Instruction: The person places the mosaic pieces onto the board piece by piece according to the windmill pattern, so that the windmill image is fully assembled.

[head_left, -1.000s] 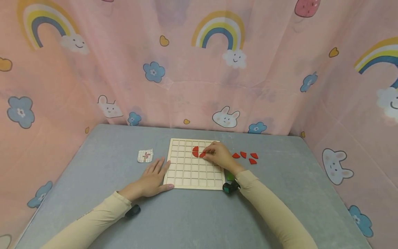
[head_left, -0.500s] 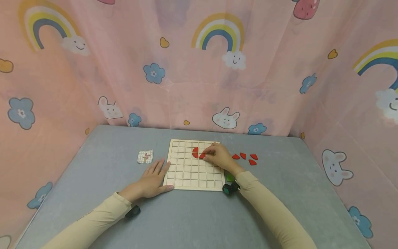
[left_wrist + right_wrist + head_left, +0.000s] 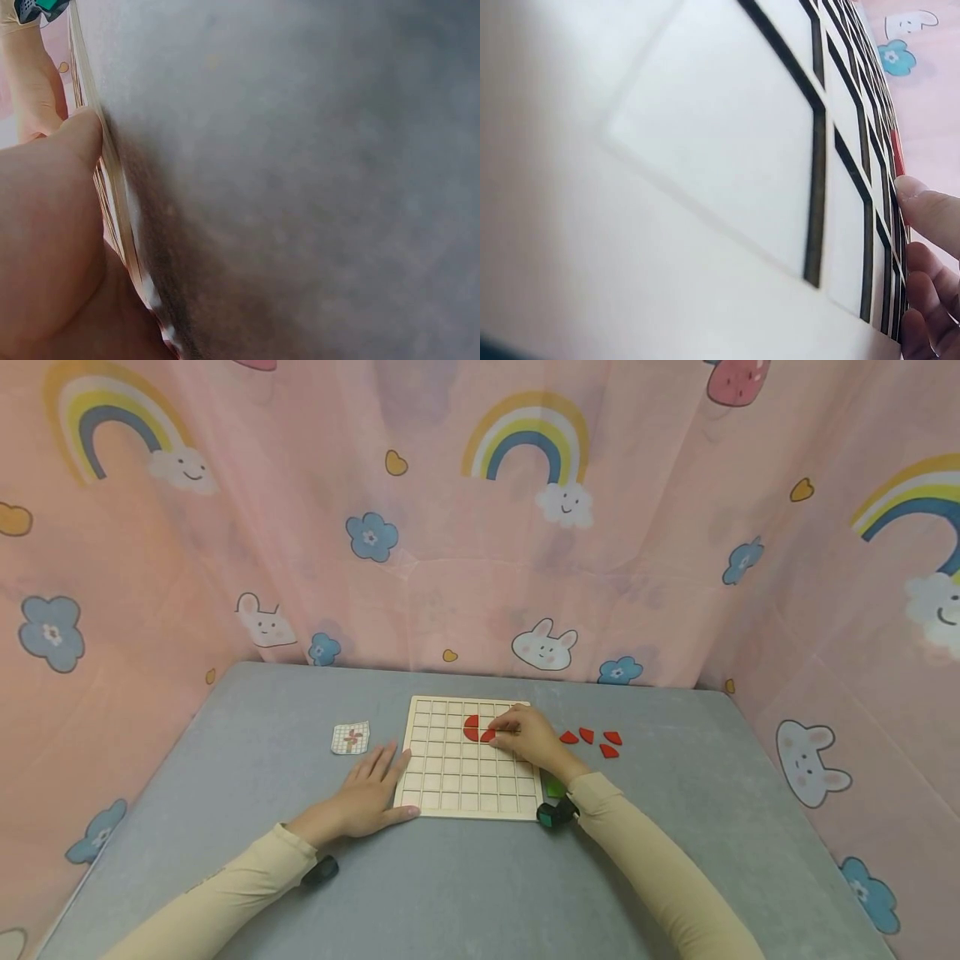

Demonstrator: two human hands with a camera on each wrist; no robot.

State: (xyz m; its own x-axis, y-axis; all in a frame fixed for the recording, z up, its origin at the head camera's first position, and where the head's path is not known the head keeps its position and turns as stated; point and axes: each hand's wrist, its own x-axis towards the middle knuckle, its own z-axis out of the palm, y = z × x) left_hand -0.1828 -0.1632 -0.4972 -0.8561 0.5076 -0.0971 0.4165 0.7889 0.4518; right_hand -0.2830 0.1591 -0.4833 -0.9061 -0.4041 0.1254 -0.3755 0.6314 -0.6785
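Note:
A pale wooden grid board point(image 3: 450, 768) lies on the grey table. Two red quarter-round pieces point(image 3: 471, 728) sit side by side in its cells, above the middle. My right hand point(image 3: 534, 737) reaches over the board from the right and pinches another red piece point(image 3: 487, 736) beside them. In the right wrist view, the thumb point(image 3: 922, 206) touches red at the far cells; most of that piece is hidden. With fingers spread, my left hand point(image 3: 363, 797) rests along the board's left edge, its thumb point(image 3: 82, 131) at the near corner.
Several loose red pieces point(image 3: 587, 736) lie right of the board. A green piece point(image 3: 555, 787) shows partly beneath the right wrist. Left of the board lies a small card point(image 3: 351, 738) with a red pinwheel-like picture on a grid. A patterned pink curtain point(image 3: 450, 585) hangs behind the table.
The head view has tilted up slightly. My right fingers have shifted very little at the red piece, and the left hand keeps its place.

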